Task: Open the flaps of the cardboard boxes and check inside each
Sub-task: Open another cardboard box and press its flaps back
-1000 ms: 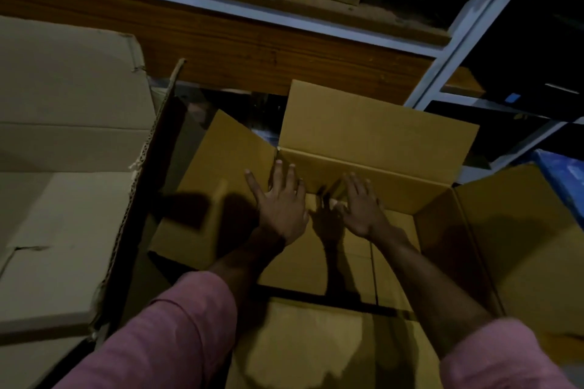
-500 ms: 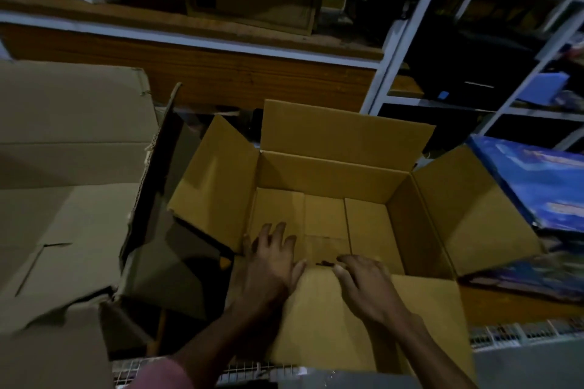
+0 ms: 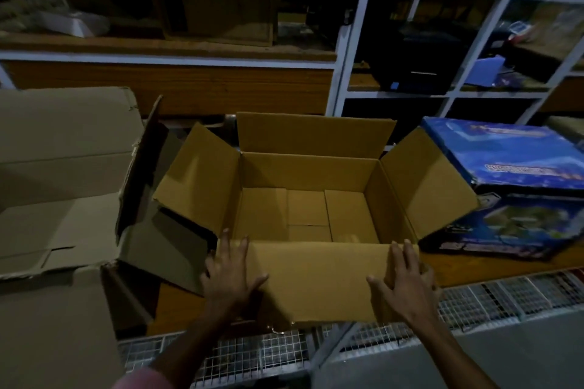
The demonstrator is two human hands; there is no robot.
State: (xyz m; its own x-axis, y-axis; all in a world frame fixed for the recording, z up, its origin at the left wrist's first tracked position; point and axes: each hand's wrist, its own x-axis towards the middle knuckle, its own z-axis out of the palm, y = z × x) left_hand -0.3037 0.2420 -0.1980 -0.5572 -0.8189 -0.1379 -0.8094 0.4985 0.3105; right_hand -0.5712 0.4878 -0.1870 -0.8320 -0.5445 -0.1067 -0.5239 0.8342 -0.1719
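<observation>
A brown cardboard box (image 3: 311, 174) stands in the middle of a wooden shelf with all its flaps folded outward. Its inside shows only the bare bottom flaps. My left hand (image 3: 229, 275) lies flat with spread fingers on the left end of the near flap (image 3: 316, 278). My right hand (image 3: 403, 286) lies flat with spread fingers on that flap's right end. A larger, paler cardboard box (image 3: 60, 167) with opened flaps stands to the left.
A blue printed box (image 3: 512, 186) sits just right of the brown box, touching its right flap. White metal shelving (image 3: 346, 50) with dark items rises behind. A wire mesh ledge (image 3: 474, 297) runs along the shelf's front edge.
My hands came out of the box, slid back onto the near flap and spread apart to its two ends. The view pulled back and up, showing the whole box.
</observation>
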